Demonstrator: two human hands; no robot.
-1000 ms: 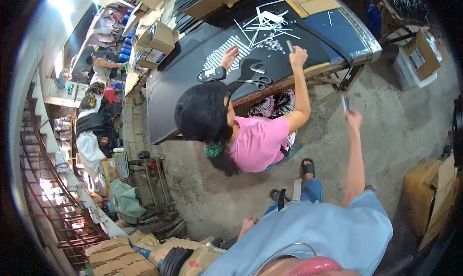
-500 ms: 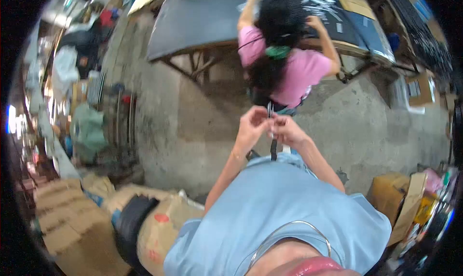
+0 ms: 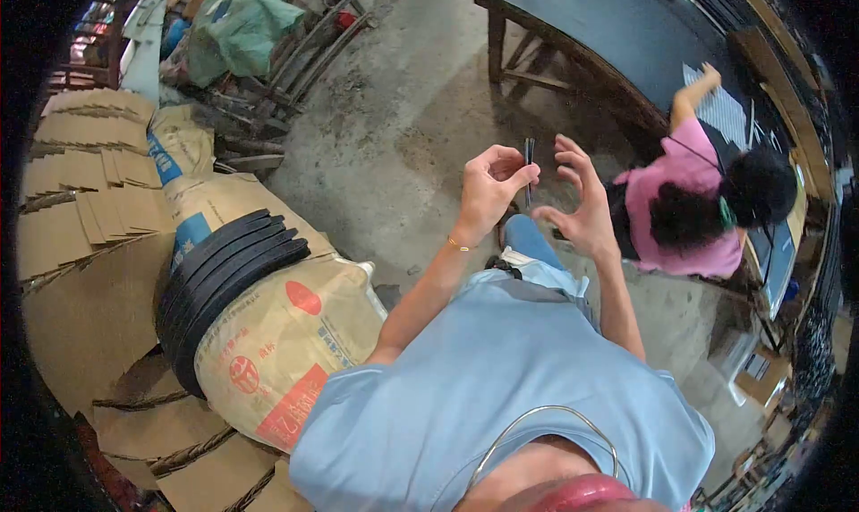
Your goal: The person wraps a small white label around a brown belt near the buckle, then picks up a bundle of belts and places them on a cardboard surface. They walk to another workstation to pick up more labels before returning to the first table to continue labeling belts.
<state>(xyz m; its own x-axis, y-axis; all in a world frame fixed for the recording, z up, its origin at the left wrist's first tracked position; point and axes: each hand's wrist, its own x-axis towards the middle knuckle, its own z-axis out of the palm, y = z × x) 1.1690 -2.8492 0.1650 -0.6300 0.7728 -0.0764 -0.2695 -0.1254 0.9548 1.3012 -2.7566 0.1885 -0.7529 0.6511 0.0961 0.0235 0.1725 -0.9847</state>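
My left hand (image 3: 490, 192) is closed in a pinch on a thin dark strip (image 3: 529, 152), which stands upright between thumb and fingers in front of my body. The strip's exact kind is too small to tell. Just to the right, my right hand (image 3: 583, 203) is open, its fingers spread and curved toward the strip without touching it. On a printed sack (image 3: 259, 351) to my left lies a bundle of curved black strips (image 3: 234, 275).
Stacked cardboard pieces (image 3: 85, 230) stand at the far left. A co-worker in a pink shirt (image 3: 684, 203) reaches over a dark-topped table (image 3: 591, 20) ahead right. A green plastic sheet (image 3: 243, 27) covers items behind wooden frames (image 3: 309, 60). A carton (image 3: 762, 376) sits lower right.
My view has swung left, bringing the sack and black strips into fuller view. My right hand has come away from the left one and opened; the left still grips the strip.
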